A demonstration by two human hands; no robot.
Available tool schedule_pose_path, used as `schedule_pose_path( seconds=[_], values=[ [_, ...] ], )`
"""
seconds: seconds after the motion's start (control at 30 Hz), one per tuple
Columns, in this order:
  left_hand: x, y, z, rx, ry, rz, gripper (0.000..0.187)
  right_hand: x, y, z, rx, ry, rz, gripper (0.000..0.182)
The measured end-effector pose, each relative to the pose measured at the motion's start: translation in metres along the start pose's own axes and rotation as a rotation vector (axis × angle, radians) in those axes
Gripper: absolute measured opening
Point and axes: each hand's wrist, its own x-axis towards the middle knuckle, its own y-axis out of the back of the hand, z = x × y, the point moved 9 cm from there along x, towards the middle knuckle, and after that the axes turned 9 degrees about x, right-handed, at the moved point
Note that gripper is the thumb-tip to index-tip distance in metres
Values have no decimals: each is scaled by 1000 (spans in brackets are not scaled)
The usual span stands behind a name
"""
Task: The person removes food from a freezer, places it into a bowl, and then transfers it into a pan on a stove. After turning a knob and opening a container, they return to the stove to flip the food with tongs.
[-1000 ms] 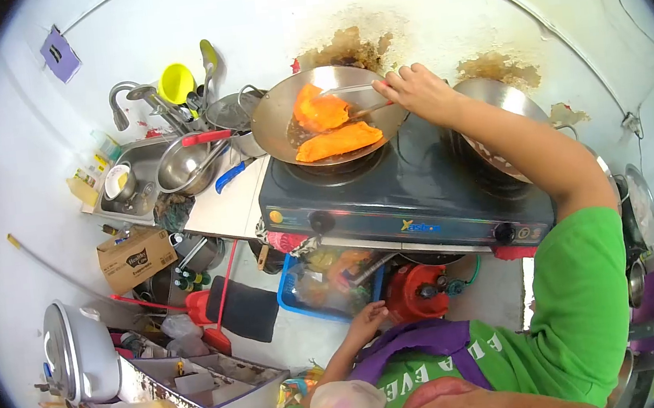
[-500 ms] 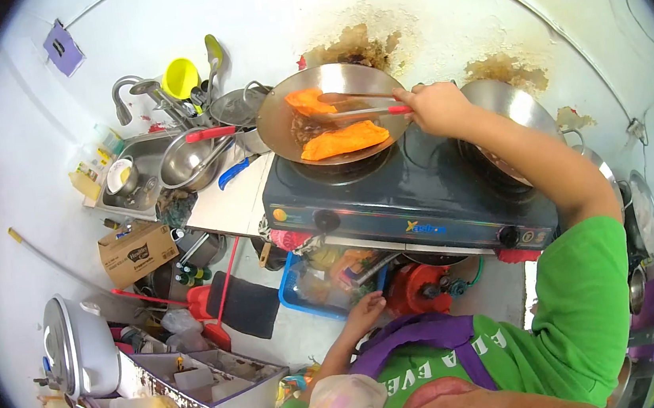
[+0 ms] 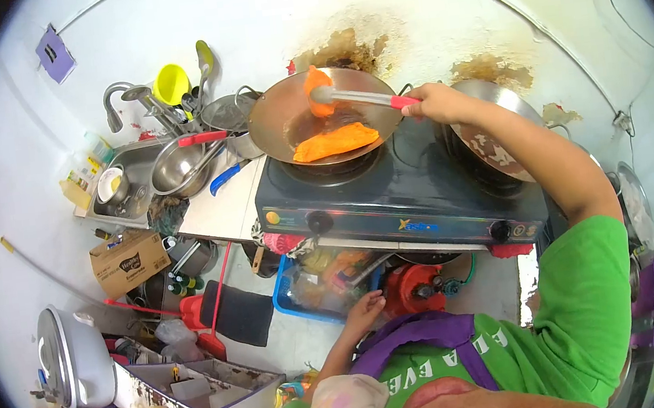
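Stove (image 3: 398, 196) badge perhaps "Xeston", right hand (image 3: 434, 102) gripping tongs (image 3: 356, 99), shirt lettering "EVE"

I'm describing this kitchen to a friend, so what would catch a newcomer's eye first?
The bright orange pieces: one lifted by tongs in the right hand above the pan, the other orange piece lying in the pan on the stove. Left of it, a sink is crowded with metal bowls.

Below my right grip (image 3: 436, 102), the black stove (image 3: 397, 189) sits on the tabletop (image 3: 220, 207). Left of that grip, a blue knife (image 3: 226, 176) lies on the tabletop, just beside the stove. Farther left sits the sink (image 3: 122, 186). Near my left grip (image 3: 366, 311), a blue tray (image 3: 293, 299) and a red gas tank (image 3: 420, 290) rest on the floor (image 3: 293, 339).
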Motion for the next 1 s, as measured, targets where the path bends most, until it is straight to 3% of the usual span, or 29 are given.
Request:
schedule_pose_path(
  seconds=[0.17, 0.47, 0.67, 1.0],
  values=[
    [-4, 0, 11, -25, -22, -13, 45, -10, -2, 4, 248, -113, -24, 29],
    [-12, 0, 26, -37, -36, -26, 44, -10, -16, 13, 325, -194, -68, 30],
    [-11, -2, 19, -93, -24, -36, 43, -14, -24, 30, 542, -329, -70, 29],
    [-5, -3, 15, -103, -63, -52, 44, -1, -19, 29, 433, -288, -21, 26]
  ],
)
